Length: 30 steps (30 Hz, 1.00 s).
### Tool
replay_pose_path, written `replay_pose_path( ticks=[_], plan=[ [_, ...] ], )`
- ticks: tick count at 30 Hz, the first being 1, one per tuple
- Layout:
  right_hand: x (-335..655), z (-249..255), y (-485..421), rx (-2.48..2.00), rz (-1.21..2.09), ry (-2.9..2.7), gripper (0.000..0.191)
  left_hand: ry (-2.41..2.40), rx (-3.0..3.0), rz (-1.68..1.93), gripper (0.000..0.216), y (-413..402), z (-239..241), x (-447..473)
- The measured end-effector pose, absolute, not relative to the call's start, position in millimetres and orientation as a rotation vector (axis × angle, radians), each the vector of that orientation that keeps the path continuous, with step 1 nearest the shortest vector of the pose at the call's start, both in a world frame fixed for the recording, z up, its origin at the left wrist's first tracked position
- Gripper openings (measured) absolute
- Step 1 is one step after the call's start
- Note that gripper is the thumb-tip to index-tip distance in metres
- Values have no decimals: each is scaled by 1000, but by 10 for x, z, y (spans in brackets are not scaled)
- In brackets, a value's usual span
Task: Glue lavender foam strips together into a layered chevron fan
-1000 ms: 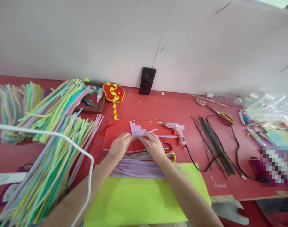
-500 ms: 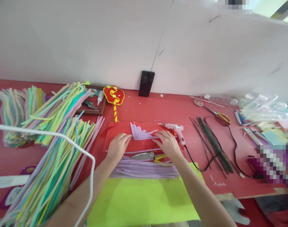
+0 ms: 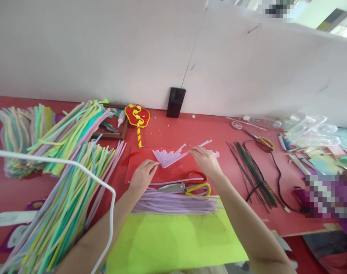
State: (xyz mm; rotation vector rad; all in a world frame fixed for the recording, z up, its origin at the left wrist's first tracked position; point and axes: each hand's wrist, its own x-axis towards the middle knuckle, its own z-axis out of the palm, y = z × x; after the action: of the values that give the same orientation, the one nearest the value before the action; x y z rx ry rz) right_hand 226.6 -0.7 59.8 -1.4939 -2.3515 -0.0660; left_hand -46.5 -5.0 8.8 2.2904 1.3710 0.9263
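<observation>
A V-shaped piece of nested lilac pipe cleaners is tilted over a red board. My left hand has its fingertips closed at the piece's lower left edge. Thumb and fingers of my right hand pinch a long pipe cleaner of its right arm, whose free end sticks out past the hand. Scissors with red and yellow handles lie just below, by a bundle of loose lilac pipe cleaners. Behind my right hand most of the pink glue gun is hidden.
Multicoloured pipe cleaner bundles fill the left, crossed by a white cable. A red and yellow fan-shaped ornament and a phone stand behind. Dark green stems and another pair of scissors lie right.
The lilac piece has turned and tilted, its right arm rising. My right hand has moved slightly up, drawing the long pipe cleaner upward. My left hand has barely moved.
</observation>
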Motion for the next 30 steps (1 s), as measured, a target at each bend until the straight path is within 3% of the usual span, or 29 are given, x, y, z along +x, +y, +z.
replay_pose_path(
  ticks=[12,21,30],
  plan=[
    [2173,561,275,-1573,3,-2352,36,1408,2368,917,26,-34,170,-501],
    [1760,265,-287,-1555,151,-2270,35,1180,2734,455,44,-161,149,-404],
    [1614,222,-402,-1504,72,-2369,40,1178,2750,384,41,-167,182,-426]
  ],
)
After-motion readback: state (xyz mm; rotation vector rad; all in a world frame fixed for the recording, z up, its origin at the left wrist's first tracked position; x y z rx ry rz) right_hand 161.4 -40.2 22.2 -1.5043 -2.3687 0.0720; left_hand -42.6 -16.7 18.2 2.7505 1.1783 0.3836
